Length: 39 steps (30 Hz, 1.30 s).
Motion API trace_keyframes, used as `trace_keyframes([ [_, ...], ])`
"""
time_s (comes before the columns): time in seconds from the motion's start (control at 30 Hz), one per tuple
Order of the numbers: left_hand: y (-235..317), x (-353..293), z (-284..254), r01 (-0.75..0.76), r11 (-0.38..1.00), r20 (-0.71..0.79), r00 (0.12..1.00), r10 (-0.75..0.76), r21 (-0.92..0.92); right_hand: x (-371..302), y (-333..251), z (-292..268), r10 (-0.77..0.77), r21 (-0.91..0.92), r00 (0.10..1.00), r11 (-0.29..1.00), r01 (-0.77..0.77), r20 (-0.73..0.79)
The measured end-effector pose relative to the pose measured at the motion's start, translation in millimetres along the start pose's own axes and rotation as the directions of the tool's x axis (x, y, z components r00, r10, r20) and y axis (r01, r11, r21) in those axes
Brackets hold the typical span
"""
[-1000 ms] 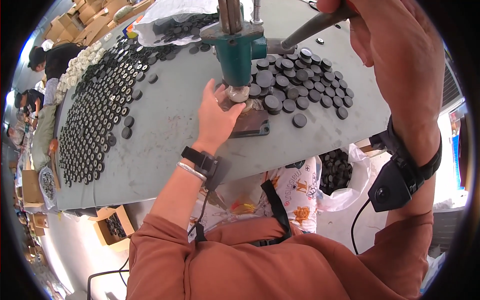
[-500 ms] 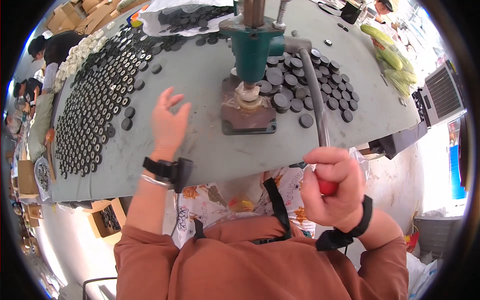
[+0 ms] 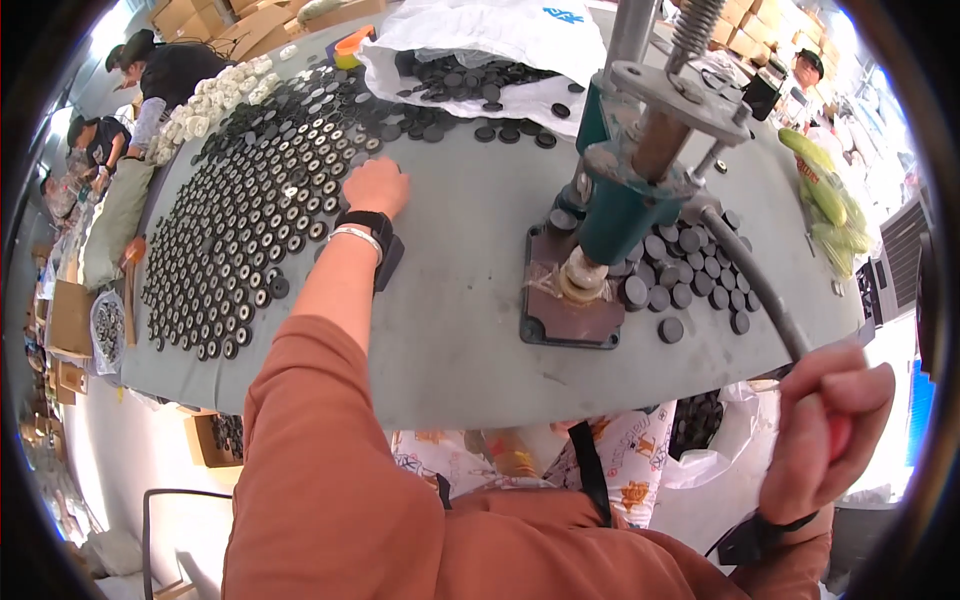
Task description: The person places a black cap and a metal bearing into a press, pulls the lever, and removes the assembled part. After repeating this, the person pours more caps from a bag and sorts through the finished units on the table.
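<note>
The left hand (image 3: 378, 187) was at the inner edge of a broad spread of holed black discs (image 3: 255, 225), on the left side of the grey table (image 3: 450, 370). Its fingers were curled out of sight beyond the back of the hand, so whether they pinched a disc or were empty could not be told. The right hand (image 3: 830, 425), slightly blurred, was wrapped around the red knob (image 3: 839, 437) of the press lever (image 3: 758, 275); only a patch of red showed, and the lever's end was covered by the fingers.

The green lever press (image 3: 628, 205) stood between the hands, its column and spring cut off at the top. Under its housing, a pale round fitting (image 3: 584, 272) with crumpled clear film sat on the base plate (image 3: 570, 325); whether it held a disc could not be made out. The housing and lever partly hid a pile of plain black discs (image 3: 690, 268). More discs spilled from a white sack (image 3: 520, 35) at the back, where those deeper inside merged into a dark mass.
</note>
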<state>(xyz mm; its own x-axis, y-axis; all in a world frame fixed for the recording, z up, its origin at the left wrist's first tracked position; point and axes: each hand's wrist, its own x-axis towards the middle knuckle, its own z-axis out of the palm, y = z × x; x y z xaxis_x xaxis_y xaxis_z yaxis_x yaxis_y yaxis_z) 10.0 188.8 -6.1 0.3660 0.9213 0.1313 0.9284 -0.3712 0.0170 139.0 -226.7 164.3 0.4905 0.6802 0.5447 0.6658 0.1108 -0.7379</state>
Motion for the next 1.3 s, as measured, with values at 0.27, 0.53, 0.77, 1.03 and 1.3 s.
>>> trace_keyframes([
  [0.27,27.2,-52.0,-8.2,-0.288,0.858,-0.080,0.956,0.281,-0.426,40.8,28.8,-34.8,0.138,-0.064,0.911,0.982,-0.176,-0.388],
  [0.53,87.0,-178.5,-52.4,-0.312,0.414,-0.158,0.917,0.365,-0.855,148.0,-16.1,0.2,-0.086,0.187,0.996,0.979,0.083,0.009],
  [0.77,130.6,-179.0,-35.0,-0.297,0.530,-0.147,0.940,0.307,-0.794,156.1,0.8,7.3,-0.148,-0.034,0.986,0.989,0.146,-0.070],
  [1.03,150.1,-182.9,-43.7,-0.214,0.477,-0.060,0.947,0.316,-0.852,138.6,-26.0,-0.4,0.007,-0.152,0.993,0.988,-0.025,-0.117],
  [1.3,127.9,-180.3,-25.6,-0.363,0.440,-0.245,0.921,0.303,-0.821,47.1,-11.9,-10.7,0.000,-0.161,0.975,0.986,-0.036,-0.221],
])
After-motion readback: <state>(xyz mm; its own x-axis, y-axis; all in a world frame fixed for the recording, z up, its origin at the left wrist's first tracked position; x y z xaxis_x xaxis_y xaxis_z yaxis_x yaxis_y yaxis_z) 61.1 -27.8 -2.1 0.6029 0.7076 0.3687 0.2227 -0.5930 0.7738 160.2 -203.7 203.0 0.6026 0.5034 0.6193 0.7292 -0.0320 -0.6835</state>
